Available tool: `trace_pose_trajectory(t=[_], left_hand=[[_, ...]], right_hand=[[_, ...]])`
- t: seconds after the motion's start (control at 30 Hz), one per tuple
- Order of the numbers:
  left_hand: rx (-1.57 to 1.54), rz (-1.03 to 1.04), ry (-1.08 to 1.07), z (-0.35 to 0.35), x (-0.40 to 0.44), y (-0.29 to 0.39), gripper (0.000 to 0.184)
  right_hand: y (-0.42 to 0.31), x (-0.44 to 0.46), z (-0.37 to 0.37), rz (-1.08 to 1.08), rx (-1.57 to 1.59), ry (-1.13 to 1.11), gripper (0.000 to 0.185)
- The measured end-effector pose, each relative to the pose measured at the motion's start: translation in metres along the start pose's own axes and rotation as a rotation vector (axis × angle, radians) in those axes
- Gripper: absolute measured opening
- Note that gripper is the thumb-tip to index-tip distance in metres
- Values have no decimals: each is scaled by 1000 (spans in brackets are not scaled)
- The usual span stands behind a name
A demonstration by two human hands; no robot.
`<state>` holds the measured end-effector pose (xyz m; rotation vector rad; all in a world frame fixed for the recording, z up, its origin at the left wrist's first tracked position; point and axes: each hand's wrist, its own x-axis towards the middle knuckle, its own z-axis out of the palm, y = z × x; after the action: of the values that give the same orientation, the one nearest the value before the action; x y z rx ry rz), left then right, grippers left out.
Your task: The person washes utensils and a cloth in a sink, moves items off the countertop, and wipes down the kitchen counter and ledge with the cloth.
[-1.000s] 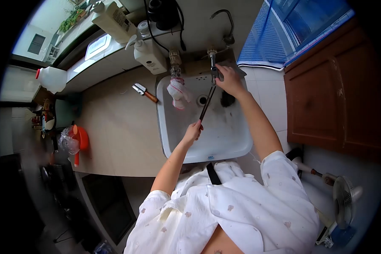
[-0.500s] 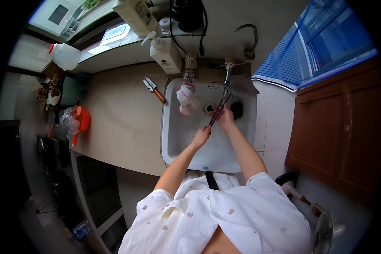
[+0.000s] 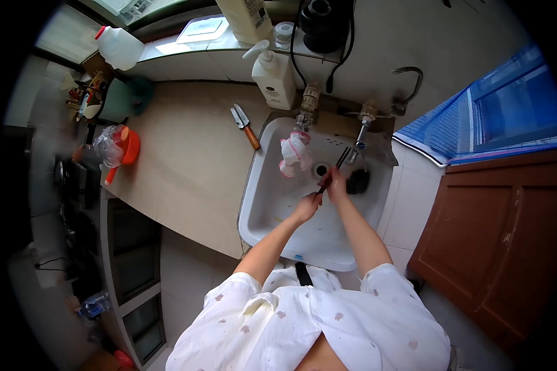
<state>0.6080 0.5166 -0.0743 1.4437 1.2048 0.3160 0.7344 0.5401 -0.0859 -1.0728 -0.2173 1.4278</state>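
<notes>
My left hand [image 3: 307,208] is closed around the lower end of a bunch of dark chopsticks [image 3: 343,158] above the white sink [image 3: 246,213]. Higher up the same bunch, my right hand [image 3: 335,187] wraps its fingers round the sticks. Their tips spread slightly and point up toward the metal tap [image 3: 362,131]. Just right of my right hand, a black bristly-looking item [image 3: 357,182] lies in the basin. The drain [image 3: 320,170] is left of the tips. A white and pink cloth [image 3: 294,151] hangs on a second tap fitting.
Left of the sink, the counter [image 3: 185,167] holds a trowel-like tool with a wooden handle [image 3: 246,127] and an orange colander-like container [image 3: 129,147]. A white pump bottle [image 3: 275,80] stands behind the basin. A brown cabinet [image 3: 495,235] is at the right.
The view has shifted, so the sink appears farther right and lower. My right hand has gone from open fingers against the chopsticks to closed round them.
</notes>
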Motion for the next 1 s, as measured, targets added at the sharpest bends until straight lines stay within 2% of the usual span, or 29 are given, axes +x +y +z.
trace_pose_trajectory(t=[0.03, 0.1, 0.13, 0.2, 0.23, 0.3, 0.33, 0.4, 0.47, 0.5, 0.53, 0.57, 0.6, 0.63, 0.67, 0.7, 0.73, 0.77, 0.8, 0.83, 0.87, 0.9, 0.93, 1.0], left_hand=[[-8, 4, -4, 3, 11, 2, 34], [19, 87, 39, 11, 41, 11, 28], [4, 93, 35, 15, 56, 22, 28], [-319, 276, -186, 24, 83, 49, 29], [-333, 280, -202, 25, 87, 69, 29], [-155, 222, -332, 19, 91, 104, 31], [-164, 227, -347, 26, 109, 94, 31], [13, 190, -400, 43, 144, 56, 34], [120, 106, -339, 33, 143, 52, 38], [297, 330, -254, 38, 157, 23, 38], [472, 554, -164, 39, 164, 5, 39], [473, 553, -169, 32, 158, 2, 39], [552, 679, -90, 23, 146, 0, 40], [631, 804, -8, 20, 138, -3, 40], [635, 801, -10, 19, 134, -3, 40], [85, 472, -122, 19, 129, -3, 38], [-454, 121, -217, 19, 123, -3, 37], [-452, 117, -210, 19, 115, -4, 37], [-409, 142, -95, 17, 102, 5, 35], [-364, 169, 21, 16, 94, 5, 34], [-362, 166, 33, 12, 86, 6, 34], [-244, 163, -11, 10, 79, 2, 33], [-128, 160, -55, 10, 76, -4, 33], [-189, 139, -78, 14, 78, -4, 32]], right_hand=[[-3, -7, -2, -3, -8, 4, 27], [-19, -16, -6, 70, -385, -104, 29], [-31, -18, -8, 68, -400, -97, 29], [-55, -20, -15, 28, -128, 92, 32], [-57, -9, -38, 70, -39, 92, 30], [-78, -8, -49, 34, -53, 73, 28], [-90, -9, -49, 8, -59, 32, 26], [-105, -7, -47, 17, -97, 76, 24], [-102, 2, -60, 78, -229, 219, 22], [-102, 2, -60, 80, -228, 224, 22], [-102, 1, -57, 20, -520, 205, 22], [-100, 1, -53, -42, -810, 180, 22], [-96, 1, -45, -41, -806, 182, 22], [-87, 3, -34, -69, -590, 126, 20], [-81, 5, -24, -95, -373, 69, 18], [-72, 11, -18, -91, -369, 65, 18], [-64, 18, -12, 26, -413, 37, 17], [-58, 22, -8, 144, -457, 8, 16], [-58, 21, -3, 151, -455, 0, 16], [-63, 19, 5, 10, -568, 48, 16], [-66, 18, 11, -134, -679, 96, 16], [-50, 37, -12, -458, -855, 155, 16], [-59, 40, -14, -455, -855, 145, 16], [-74, 40, -19, -340, -1048, 25, 17]])
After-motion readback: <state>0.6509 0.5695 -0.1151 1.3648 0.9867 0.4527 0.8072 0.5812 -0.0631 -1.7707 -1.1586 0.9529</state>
